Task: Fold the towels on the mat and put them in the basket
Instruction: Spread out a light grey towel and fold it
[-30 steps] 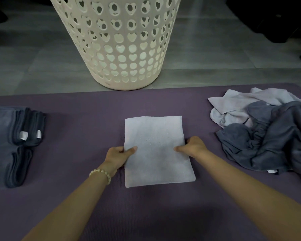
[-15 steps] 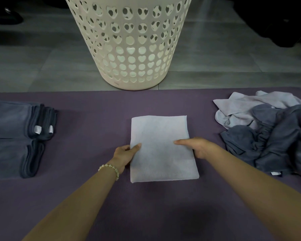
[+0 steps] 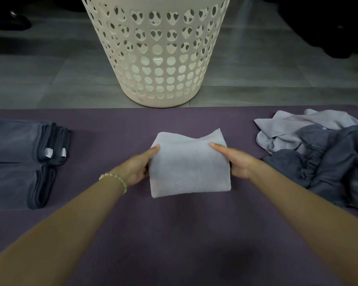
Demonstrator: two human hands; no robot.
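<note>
"Hands first: what are they doing?"

"Left hand and right hand each grip one side of a folded pale towel, thumbs lying on top and pointing away from the person, fingers tucked out of sight under the edges."

"So the towel sits between them?"

"Right between them, over the purple mat. Its far edge bows up at both corners and dips in the middle (whether the near edge touches the mat, I cannot tell)."

"And the basket?"

"A cream basket with heart-shaped holes stands on the grey floor beyond the hands, just past the mat's far edge, well apart from the towel."

"Anything off to the sides?"

"Left of the left hand, two stacks of folded dark towels lie on the mat, one nearer than the other, the farther one showing small white tags. Right of the right hand is an unfolded heap of dark cloth with a pale lilac towel along its far side."

"Anything on the arms?"

"A beaded bracelet circles the left wrist."
</note>
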